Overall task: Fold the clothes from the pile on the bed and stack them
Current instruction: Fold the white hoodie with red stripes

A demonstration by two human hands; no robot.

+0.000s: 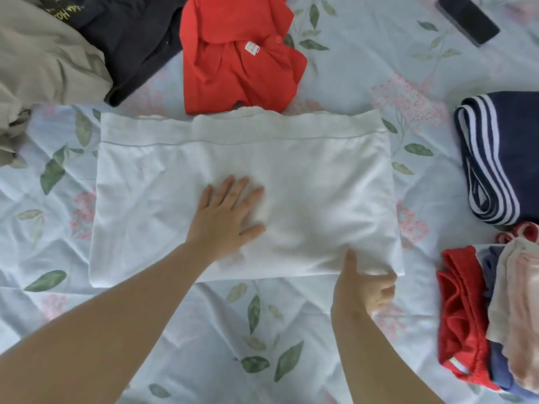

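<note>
White garment (320, 176), soft rectangle | left hand (227, 214) flat atop | right hand (361, 290) pinches corner

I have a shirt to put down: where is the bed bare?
Bare sheet lies between the red shirt and the phone, and on the near side of the white garment. Crowded: the pile top left, the folded clothes right.

Yellow letters "HO" on dark garment (137, 45); label (251, 48) on red shirt (233, 77) unreadable
</note>
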